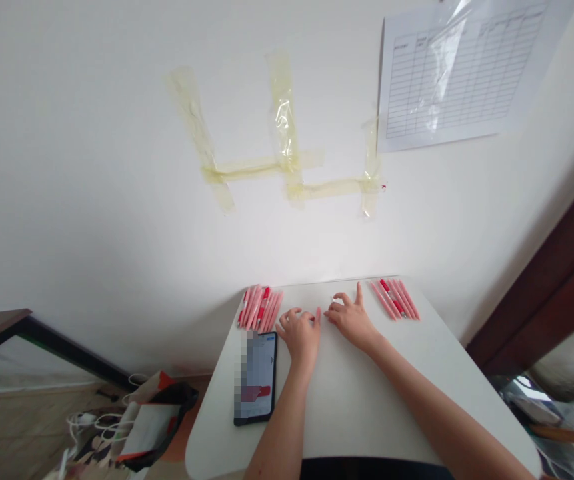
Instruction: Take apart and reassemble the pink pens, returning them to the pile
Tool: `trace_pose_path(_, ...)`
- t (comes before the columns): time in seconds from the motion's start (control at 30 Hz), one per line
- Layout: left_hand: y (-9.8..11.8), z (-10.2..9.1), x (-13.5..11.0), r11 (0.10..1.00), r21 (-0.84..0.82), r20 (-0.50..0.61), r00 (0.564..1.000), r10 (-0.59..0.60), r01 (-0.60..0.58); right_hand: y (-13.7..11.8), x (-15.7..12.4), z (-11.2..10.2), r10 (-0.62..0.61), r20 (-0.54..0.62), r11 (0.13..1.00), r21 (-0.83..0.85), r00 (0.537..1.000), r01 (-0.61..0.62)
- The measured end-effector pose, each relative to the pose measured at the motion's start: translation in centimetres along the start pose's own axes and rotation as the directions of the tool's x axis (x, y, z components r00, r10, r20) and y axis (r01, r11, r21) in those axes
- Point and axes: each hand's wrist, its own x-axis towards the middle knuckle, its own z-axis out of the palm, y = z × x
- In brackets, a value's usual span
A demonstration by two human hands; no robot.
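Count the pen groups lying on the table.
2: left group at the far-left corner of the table, beyond the phone; right group at the far right. One pink pen at the left hand is separate; some pens may be hidden.

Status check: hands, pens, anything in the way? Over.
Left hand holding pink pen. Right hand close by, grip unclear. Other pens grouped either side. Phone nearest left forearm.

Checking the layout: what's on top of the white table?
On the table: left pen pile, right pen row, phone. A slim pink piece is at the left hand. Anything under that hand, the right hand or phone is hidden.
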Motion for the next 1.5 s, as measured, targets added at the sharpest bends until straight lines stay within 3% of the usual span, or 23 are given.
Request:
trace_pose_path(0.17,-0.1,0.1,0.0,1.000,0.004,-0.010,1.000,0.007,-0.006,0.7,-0.3,-1.0,0.043,-0.069,0.999,0.009,0.997,-0.042)
trace_pose_path(0.33,0.0,0.2,0.1,1.000,0.003,0.003,1.000,0.017,-0.017,3.4,-1.6,-2.5,0.117,-0.084,0.993,-0.002,0.990,-0.117)
trace_pose_path(0.57,-0.3,0.2,0.3,0.995,-0.048,0.061,0.994,0.090,-0.087,7.2,-5.3,-1.7,0.144,-0.126,0.990,0.019,0.981,-0.143)
trace_pose_path(0.73,-1.1,0.2,0.7,0.992,0.009,0.066,0.990,0.123,-0.124,6.7,-6.4,-1.2,0.156,-0.155,0.983,0.123,0.976,-0.138)
trace_pose_path(1.0,-1.7,0.2,0.8,0.977,0.122,0.127,0.979,0.158,-0.174,5.7,-6.6,-0.8,0.254,-0.077,0.962,0.123,0.964,-0.244)
trace_pose_path(1.37,-1.6,0.2,0.8,0.982,0.099,0.147,0.979,0.143,-0.158,5.7,-6.4,-0.5,0.269,-0.078,0.958,0.123,0.960,-0.259)
trace_pose_path(1.5,-1.2,0.3,0.6,0.988,0.056,0.099,0.986,0.137,-0.143,5.7,-6.4,-0.7,0.264,-0.072,0.959,0.122,0.962,-0.254)
